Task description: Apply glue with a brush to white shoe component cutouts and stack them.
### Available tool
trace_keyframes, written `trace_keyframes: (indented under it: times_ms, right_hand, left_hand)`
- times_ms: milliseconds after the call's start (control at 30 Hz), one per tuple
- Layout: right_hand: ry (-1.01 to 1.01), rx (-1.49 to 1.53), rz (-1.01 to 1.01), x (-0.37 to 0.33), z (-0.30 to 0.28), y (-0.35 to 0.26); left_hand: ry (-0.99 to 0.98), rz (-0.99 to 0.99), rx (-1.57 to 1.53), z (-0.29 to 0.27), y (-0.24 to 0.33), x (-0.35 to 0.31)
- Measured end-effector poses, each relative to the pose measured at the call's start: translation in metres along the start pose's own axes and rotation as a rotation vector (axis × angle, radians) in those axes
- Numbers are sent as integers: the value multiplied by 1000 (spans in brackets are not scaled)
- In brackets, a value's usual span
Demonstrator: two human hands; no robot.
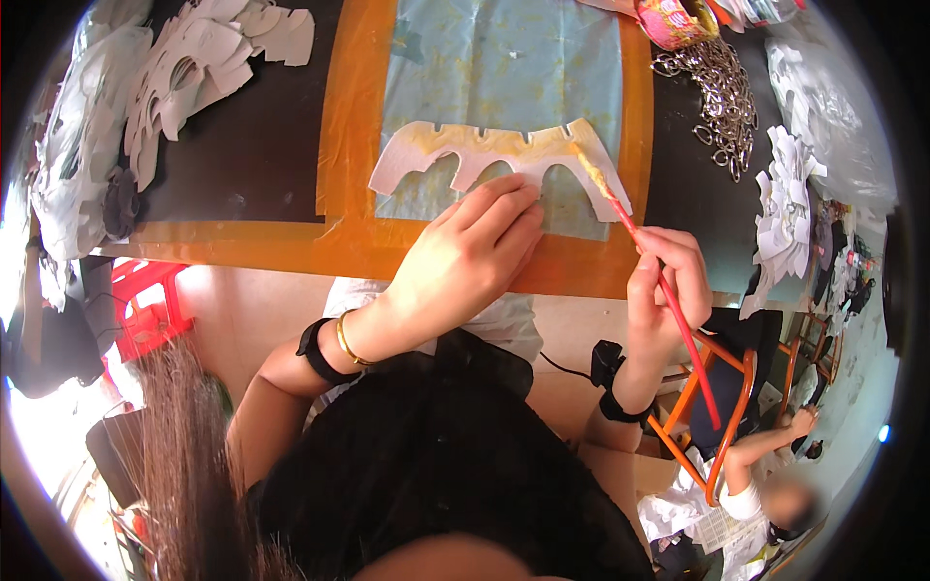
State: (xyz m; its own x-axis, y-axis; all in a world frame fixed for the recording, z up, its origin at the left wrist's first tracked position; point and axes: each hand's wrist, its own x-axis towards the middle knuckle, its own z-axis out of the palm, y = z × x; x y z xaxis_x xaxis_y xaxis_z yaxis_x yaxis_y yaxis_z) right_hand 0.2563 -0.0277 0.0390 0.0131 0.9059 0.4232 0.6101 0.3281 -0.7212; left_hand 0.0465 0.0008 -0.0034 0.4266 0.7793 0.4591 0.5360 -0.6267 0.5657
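Observation:
On the blue sheet [504, 58] lies a white scalloped cut-out piece [407, 165], with arches along its near edge and small notches along its far edge. Pale yellow paste, which looks like glue, coats its far band. My left hand [470, 247] lies over the near middle of the piece, its outstretched fingertips pressing on it; the thumb is hidden. In my right hand [673, 281] a thin red-handled brush [690, 339] is pinched between thumb and fingers. The brush's paste-covered tip touches the right end of the piece.
Orange-brown tape [339, 145] borders the sheet on the dark table [262, 145]. White cut-outs [194, 73] pile at the far left; more cut-outs [783, 203] hang at the right edge. Metal chain [722, 97] lies far right. A person [756, 474] sits low at right near an orange-framed chair [741, 416].

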Motion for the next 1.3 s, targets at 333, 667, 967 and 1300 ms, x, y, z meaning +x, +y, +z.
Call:
trace_keyframes:
  times_ms: [333, 667, 967, 1300]
  right_hand:
    - [-93, 90, -66, 1, 15, -4]
    - [-69, 8, -128, -4, 27, -11]
    - [-66, -33, -266, -4, 56, -27]
    - [-113, 9, -292, -1, 65, -31]
  left_hand:
    - [32, -12, -68, -2, 0, 0]
    - [77, -72, 12, -35, -17, -14]
    - [72, -76, 76, -38, -14, -19]
    - [132, -195, 120, -58, -31, -35]
